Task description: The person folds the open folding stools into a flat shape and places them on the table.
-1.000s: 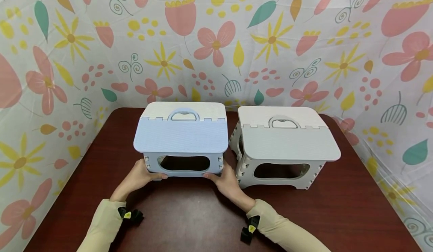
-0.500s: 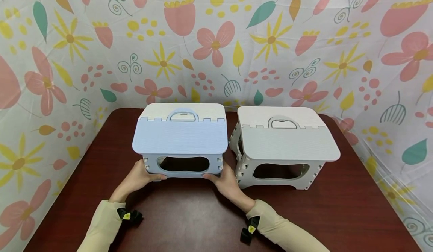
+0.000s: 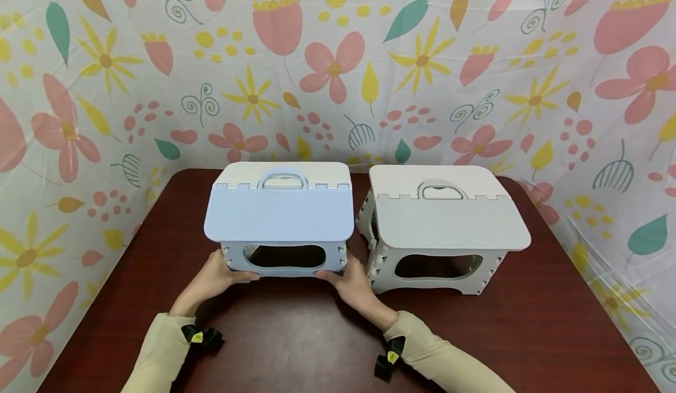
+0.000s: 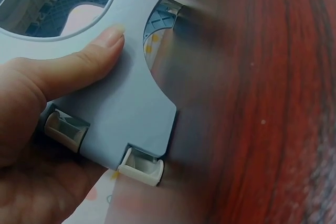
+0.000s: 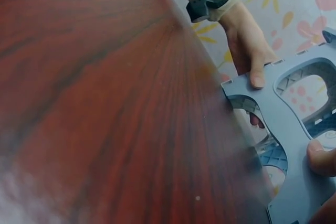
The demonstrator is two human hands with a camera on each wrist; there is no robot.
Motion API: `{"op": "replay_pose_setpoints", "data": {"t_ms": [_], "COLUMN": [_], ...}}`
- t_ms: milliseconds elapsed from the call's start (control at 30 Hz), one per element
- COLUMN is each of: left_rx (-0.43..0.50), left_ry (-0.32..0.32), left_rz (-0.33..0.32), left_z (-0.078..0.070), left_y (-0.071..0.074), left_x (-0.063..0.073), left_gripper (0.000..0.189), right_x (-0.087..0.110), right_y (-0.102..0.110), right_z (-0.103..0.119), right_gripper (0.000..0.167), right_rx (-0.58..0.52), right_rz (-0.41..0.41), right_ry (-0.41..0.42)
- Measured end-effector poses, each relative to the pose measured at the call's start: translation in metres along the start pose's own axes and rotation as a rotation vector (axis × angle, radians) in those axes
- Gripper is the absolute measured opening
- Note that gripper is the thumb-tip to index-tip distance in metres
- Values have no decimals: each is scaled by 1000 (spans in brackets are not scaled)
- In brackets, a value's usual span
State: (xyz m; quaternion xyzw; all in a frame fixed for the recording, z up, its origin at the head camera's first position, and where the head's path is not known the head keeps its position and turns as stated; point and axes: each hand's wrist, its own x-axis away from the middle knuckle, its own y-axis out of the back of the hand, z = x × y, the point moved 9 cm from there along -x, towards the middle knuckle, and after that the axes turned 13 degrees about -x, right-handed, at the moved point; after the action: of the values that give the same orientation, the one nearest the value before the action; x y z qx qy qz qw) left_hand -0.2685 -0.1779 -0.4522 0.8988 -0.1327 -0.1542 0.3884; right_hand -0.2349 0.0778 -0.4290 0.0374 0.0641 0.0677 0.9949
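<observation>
A folding step stool [image 3: 280,214], light blue with a white rear half on its top, stands unfolded at the left of the table, its feet at the tabletop. My left hand [image 3: 218,275] grips the lower left of its front leg panel. In the left wrist view, the thumb of that left hand [image 4: 31,114] presses on the panel's face above a foot. My right hand [image 3: 352,283] holds the lower right end of the same panel, thumb in front. The right wrist view has both thumbs on the blue stool [image 5: 283,111]. Most other fingers are hidden behind it.
Close to the right of the blue stool stands a second folding step stool [image 3: 451,224], grey and white, also unfolded. Both are on a dark red wooden table [image 3: 296,334]. A floral curtain [image 3: 338,117] hangs behind the table and at its sides.
The top of the blue stool has come slightly lower and a little left in the head view. Both hands keep the same hold. The grey stool barely differs.
</observation>
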Motion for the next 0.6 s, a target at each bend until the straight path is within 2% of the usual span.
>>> {"op": "replay_pose_setpoints", "data": {"t_ms": [233,600], "left_rx": [5,33], "left_ry": [7,-3], "left_rz": [-1,9], "left_z": [2,0], "left_y": [-1,-2], "left_x": [0,1], "left_gripper": [89,92], "right_x": [-10,-9], "right_y": [3,3], "right_z": [-37,-37], "right_gripper": [49,48], "right_rx": [-33,5], "right_rz": [-8,2], "right_ry": [11,14]}}
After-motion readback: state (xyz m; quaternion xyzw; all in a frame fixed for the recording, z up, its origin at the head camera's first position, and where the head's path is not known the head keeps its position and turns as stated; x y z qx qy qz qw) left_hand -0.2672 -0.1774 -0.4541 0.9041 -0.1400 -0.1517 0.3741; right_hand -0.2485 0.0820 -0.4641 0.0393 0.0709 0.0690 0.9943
